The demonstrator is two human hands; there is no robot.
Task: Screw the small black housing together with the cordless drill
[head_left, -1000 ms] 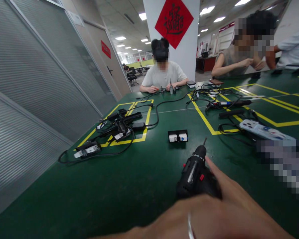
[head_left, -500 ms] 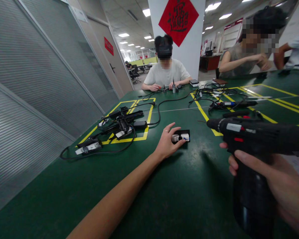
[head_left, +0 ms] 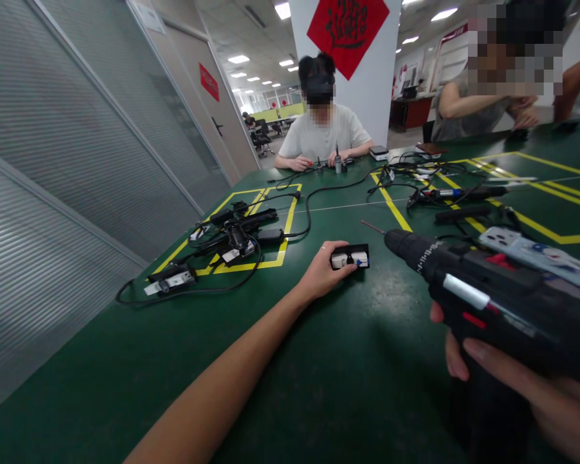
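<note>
My left hand has its thumb and fingers closed around the left side of a small black box on the green table. White pieces lie inside the box, with a bit of blue at the right end. In my right hand is a black cordless drill, gripped by its handle and held above the table. Its thin bit points left and slightly up, beyond and to the right of the box, touching nothing. The drill's lower part is dark and partly cut off.
Black devices and a cable lie in a yellow-taped area at left. Tangled cables and a pen-like tool lie at right, near a light-coloured strip with holes. A person sits opposite; another sits at right.
The drill has tilted, its bit rising and moving left. My left fingers have closed in around the box from a more spread pose. The view has shifted slightly.
</note>
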